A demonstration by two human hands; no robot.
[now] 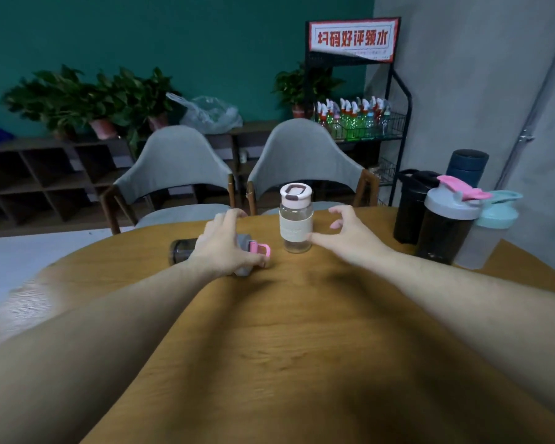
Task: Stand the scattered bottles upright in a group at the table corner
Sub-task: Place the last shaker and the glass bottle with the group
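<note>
Across the table I see two grey upholstered chairs (pixel 173 161) side by side. Behind them on the left, potted plants (pixel 87 97) line a low wooden cubby shelf (pixel 45 174), with a clear plastic bag (pixel 210 113) just right. Far right, a black wire rack (pixel 398 100) holds spray bottles (pixel 356 118) under a red-bordered sign (pixel 353 38).
</note>
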